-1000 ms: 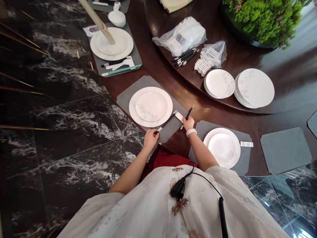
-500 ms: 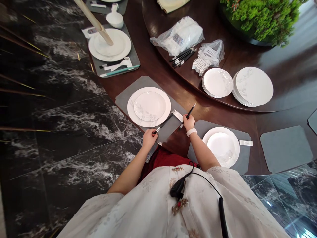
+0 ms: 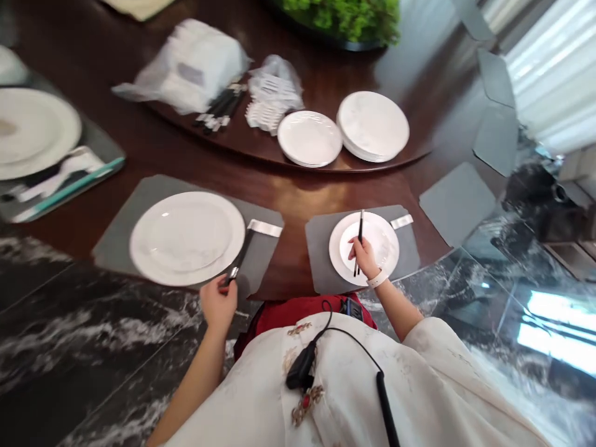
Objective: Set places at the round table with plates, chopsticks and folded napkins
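My left hand is at the table's front edge, its fingers closed around the near end of black chopsticks with silver bands. Their far end rests on a white chopstick rest, right of a large white plate with a smaller one on it, on a grey placemat. My right hand, with a white wristband, grips another pair of black chopsticks above a second plate set. A white rest lies beyond that set, at its right.
On the raised turntable stand two plate stacks, a bag of white rests, loose chopsticks, a plastic bag and a green plant. Further placemats line the right; a laid setting is at left.
My view has swung right. My right hand has moved right with its chopsticks, from beside the left setting to over the right plates. My left hand stays at the chopsticks on the left mat.
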The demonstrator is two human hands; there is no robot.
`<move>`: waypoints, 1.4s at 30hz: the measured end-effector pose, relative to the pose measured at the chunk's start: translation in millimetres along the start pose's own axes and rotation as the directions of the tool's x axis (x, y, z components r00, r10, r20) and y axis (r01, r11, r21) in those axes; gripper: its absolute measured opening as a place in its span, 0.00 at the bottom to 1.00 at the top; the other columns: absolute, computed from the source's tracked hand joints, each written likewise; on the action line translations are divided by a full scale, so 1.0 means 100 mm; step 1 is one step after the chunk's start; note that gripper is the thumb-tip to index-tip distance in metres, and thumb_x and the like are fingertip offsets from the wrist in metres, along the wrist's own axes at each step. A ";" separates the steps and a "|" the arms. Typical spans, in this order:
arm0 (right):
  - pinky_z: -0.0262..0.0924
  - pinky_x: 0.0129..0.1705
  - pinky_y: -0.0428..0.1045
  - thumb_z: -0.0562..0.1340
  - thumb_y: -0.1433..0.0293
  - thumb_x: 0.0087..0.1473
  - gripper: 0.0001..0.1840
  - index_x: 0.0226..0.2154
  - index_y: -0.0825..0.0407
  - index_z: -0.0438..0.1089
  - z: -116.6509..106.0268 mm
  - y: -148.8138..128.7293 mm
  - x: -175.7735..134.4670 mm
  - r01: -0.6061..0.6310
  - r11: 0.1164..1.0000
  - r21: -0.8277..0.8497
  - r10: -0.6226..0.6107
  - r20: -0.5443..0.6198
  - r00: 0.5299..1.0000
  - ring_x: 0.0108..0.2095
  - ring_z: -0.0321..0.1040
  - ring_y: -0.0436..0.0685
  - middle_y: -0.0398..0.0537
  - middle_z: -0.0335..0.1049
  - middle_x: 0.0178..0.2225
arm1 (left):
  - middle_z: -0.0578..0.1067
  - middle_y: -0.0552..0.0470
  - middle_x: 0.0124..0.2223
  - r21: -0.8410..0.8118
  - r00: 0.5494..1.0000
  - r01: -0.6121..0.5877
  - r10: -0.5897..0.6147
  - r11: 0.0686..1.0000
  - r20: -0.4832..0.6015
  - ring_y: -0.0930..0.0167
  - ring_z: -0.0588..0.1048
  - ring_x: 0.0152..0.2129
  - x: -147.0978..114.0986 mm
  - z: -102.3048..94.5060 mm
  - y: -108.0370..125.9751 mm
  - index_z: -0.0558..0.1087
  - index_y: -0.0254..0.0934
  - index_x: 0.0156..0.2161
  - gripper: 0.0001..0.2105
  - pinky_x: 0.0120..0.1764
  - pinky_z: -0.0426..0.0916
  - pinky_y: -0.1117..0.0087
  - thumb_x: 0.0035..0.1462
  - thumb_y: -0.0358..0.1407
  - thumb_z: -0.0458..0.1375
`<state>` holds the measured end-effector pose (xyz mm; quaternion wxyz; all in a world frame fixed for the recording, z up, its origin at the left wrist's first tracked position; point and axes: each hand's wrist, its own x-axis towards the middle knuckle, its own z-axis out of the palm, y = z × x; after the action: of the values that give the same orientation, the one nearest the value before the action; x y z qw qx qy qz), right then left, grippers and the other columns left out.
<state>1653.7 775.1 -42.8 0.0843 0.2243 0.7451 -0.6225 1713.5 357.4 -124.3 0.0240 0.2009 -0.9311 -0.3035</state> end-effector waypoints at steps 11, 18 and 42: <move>0.66 0.57 0.59 0.61 0.67 0.57 0.25 0.57 0.57 0.69 -1.94 0.53 0.61 -0.177 0.781 -0.599 -0.091 -0.389 0.917 0.51 0.70 0.66 0.62 0.69 0.53 | 0.78 0.41 0.46 -0.036 0.953 -0.124 0.129 0.992 0.272 0.65 0.77 0.34 0.06 0.06 0.89 0.76 0.35 0.48 0.26 0.35 0.73 0.66 0.52 0.52 0.54; 0.63 0.65 0.58 0.69 0.71 0.49 0.41 0.66 0.50 0.63 -2.07 0.46 1.23 0.024 0.701 -0.713 -0.182 -0.146 0.972 0.62 0.64 0.66 0.57 0.50 0.70 | 0.78 0.42 0.45 0.002 0.913 -0.178 0.164 0.984 0.375 0.64 0.78 0.35 0.06 0.00 1.22 0.79 0.37 0.46 0.26 0.32 0.72 0.67 0.51 0.53 0.54; 0.64 0.50 0.57 0.58 0.73 0.52 0.15 0.43 0.56 0.72 -1.83 0.86 0.79 -0.116 0.827 -0.550 -0.098 -0.345 0.934 0.42 0.64 0.62 0.56 0.69 0.39 | 0.81 0.44 0.40 0.014 0.879 -0.226 0.197 0.974 0.433 0.62 0.77 0.33 -0.01 0.14 1.24 0.80 0.40 0.41 0.23 0.37 0.73 0.63 0.50 0.54 0.54</move>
<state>1649.9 980.7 -112.2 0.0122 0.3025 0.8964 -0.3238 1667.7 457.1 -64.7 -0.1551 0.0270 -0.9390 -0.3057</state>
